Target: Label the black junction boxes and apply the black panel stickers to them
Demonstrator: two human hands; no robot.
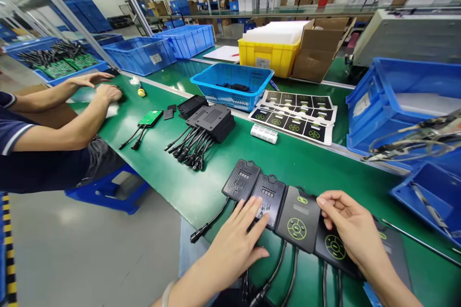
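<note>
From our viewpoint, a row of black boxes lies on the green table (162, 182), nearer us than the blue basket (230, 91). Our left hand (234, 240) is spread wide, fingertips touching the bare box (271, 194). Our right hand (355, 228) is narrow, thumb and forefinger at the top corner of a labelled box (297, 218); we cannot tell whether they grip anything. The step in hand seems to be work on a label; any next move there calls for a light fingertip touch and an aligned edge. The basket holds dark parts (236, 87). Behind it, a yellow bin (268, 53) holds white sheets (275, 32); right of it, label sheets (313, 132) lie flat.
</note>
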